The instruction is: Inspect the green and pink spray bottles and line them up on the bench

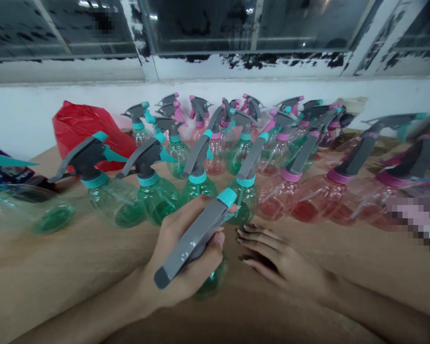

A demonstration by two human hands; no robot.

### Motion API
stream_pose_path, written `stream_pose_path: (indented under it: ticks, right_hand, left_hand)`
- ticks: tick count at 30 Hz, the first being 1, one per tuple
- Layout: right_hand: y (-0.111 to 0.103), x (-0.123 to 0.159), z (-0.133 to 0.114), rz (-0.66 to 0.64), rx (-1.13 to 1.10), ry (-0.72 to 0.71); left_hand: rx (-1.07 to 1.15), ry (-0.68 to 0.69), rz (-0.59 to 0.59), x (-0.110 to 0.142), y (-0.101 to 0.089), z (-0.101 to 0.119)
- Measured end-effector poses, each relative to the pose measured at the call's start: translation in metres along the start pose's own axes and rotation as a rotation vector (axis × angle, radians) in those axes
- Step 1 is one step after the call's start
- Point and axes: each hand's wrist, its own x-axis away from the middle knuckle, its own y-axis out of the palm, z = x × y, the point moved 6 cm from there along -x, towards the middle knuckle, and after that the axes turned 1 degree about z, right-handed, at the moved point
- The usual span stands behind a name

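My left hand [188, 243] is wrapped round the upper part of a green spray bottle [191, 246] with a grey trigger head and a turquoise nozzle. The bottle's green body [215, 277] shows below my fingers, while its neck is hidden behind the hand. To the right, my right hand [279, 253] rests on the wooden table [129, 296], palm down, with nothing in it and its fingers stretched toward the held bottle. Just beyond both hands stands another green spray bottle [244, 200] with a turquoise collar.
More green bottles [159, 198] stand in a row on the left, and red ones with pink collars [310, 200] on the right. Behind them several mixed bottles crowd toward the wall. A red plastic bag [89, 129] sits at the back left, below the windows [208, 28].
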Motion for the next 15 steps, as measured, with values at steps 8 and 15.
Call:
stream_pose_path:
  ticks: [8, 15]
  right_hand:
    - [0.0032, 0.0017, 0.0020, -0.004, 0.010, -0.004]
    - [-0.0011, 0.0009, 0.0001, 0.032, 0.007, 0.001]
  left_hand:
    - [-0.014, 0.010, -0.005, 0.0013, -0.0009, 0.0012]
    - [-0.012, 0.009, -0.005, 0.0021, -0.0011, 0.0010]
